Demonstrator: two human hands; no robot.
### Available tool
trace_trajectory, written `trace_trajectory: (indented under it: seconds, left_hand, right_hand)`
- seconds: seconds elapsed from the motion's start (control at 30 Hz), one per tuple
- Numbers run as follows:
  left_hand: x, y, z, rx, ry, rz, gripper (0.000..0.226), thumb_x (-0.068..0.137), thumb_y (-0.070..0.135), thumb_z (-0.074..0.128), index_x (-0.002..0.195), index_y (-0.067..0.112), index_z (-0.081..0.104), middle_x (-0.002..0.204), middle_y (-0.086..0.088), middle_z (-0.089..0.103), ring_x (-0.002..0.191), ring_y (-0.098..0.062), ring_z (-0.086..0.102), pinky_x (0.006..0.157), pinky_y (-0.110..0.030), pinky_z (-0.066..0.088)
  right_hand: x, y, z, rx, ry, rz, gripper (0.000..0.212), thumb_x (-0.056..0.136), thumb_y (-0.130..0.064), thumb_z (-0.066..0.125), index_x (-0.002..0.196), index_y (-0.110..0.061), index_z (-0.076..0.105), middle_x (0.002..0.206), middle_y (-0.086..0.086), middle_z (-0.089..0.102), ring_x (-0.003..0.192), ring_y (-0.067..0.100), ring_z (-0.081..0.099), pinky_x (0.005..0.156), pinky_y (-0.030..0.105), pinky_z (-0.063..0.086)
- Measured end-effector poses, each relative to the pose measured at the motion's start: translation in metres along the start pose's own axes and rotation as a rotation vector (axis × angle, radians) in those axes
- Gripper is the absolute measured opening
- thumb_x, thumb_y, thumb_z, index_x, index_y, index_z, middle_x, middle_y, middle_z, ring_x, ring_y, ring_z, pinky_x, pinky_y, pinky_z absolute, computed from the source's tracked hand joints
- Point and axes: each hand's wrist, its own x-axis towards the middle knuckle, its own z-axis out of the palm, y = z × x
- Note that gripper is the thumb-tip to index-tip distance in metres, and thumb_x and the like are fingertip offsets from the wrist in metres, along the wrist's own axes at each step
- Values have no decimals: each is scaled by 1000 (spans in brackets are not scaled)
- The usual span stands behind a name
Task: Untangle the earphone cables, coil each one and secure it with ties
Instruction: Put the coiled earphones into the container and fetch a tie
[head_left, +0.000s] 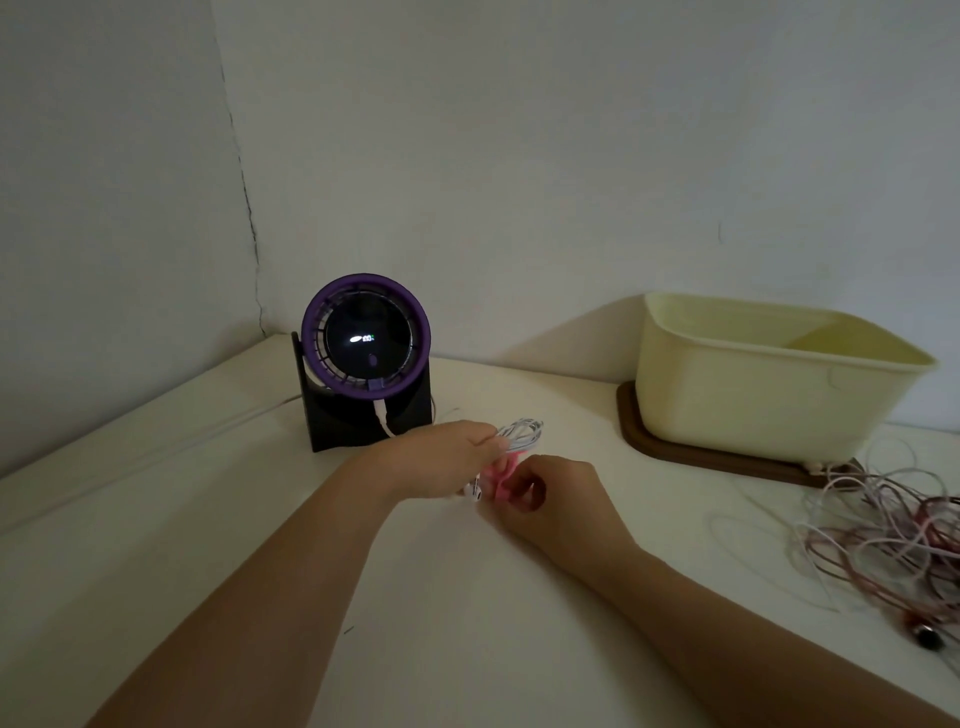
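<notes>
On the bench (457, 623), the left hand (452, 441) grips a coiled white earphone cable (522, 434) while the right hand (550, 493) pinches a pink tie (501, 472) just beneath it: the tying step, I'd say. Next the tie must wrap snugly; tangled cables (883, 535) wait at the right.

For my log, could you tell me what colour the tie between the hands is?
The tie is pink; the head view shows it.

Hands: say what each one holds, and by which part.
The left hand grips the white coil by its near end. The right hand pinches the pink tie at its lower end, just under the coil.
</notes>
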Motion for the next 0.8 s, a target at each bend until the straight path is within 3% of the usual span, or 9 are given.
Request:
trace_trajectory:
  seconds: [0.1, 0.2, 0.37, 0.47, 0.6, 0.67, 0.8]
  left_hand:
    - [-1, -1, 0, -26, -12, -23, 35, 100, 39, 34, 79, 19, 54, 83, -2, 58, 74, -18, 51, 78, -37, 46]
    - [-2, -1, -2, -96, -24, -30, 34, 99, 39, 36, 86, 13, 54, 83, -8, 53, 78, -21, 52, 76, -37, 43]
    - [-1, -2, -3, -153, -32, -24, 34, 99, 39, 38, 74, 22, 53, 79, -3, 54, 76, -21, 50, 77, -37, 43]
    - [-3, 1, -2, -143, -41, -16, 34, 100, 37, 36, 80, 18, 55, 77, 2, 55, 76, -18, 50, 76, -33, 44]
    - [-3, 4, -4, -134, -18, 15, 36, 101, 36, 35, 81, 14, 55, 75, 3, 60, 77, -20, 54, 81, -36, 49]
    - [-2, 5, -3, -205, 5, 18, 35, 102, 30, 35, 74, 16, 52, 60, 17, 59, 72, -14, 55, 73, -25, 47]
    - [-1, 8, -1, -370, -24, -4, 32, 103, 21, 33, 78, 12, 51, 51, 19, 59, 51, 3, 54, 67, -18, 48]
  right_hand:
    - [-1, 2, -2, 2, -24, -40, 11, 81, -34, 70, 73, -28, 66, 59, -20, 49, 69, -10, 52, 60, 5, 35]
    - [-2, 4, -4, -2, -36, -54, 9, 81, -31, 71, 74, -28, 65, 61, -19, 50, 69, -6, 52, 61, 7, 36]
    - [3, 5, 2, -55, -54, 11, 16, 84, -37, 67, 74, -31, 57, 70, -13, 54, 59, 2, 46, 59, 8, 36]
    - [5, 6, 7, -75, -39, 50, 21, 85, -41, 65, 83, -20, 65, 77, -8, 58, 63, 4, 47, 56, 8, 33]
    - [6, 7, 7, -54, -11, 86, 18, 83, -40, 67, 79, -24, 60, 73, -11, 55, 63, 2, 46, 55, 10, 33]
    - [6, 8, 6, -53, -12, 94, 17, 83, -39, 67, 80, -24, 59, 76, -8, 57, 64, 2, 46, 55, 11, 33]
    - [6, 7, 5, -56, -15, 93, 23, 81, -42, 67, 82, -20, 63, 76, -5, 58, 66, 5, 47, 57, 13, 34]
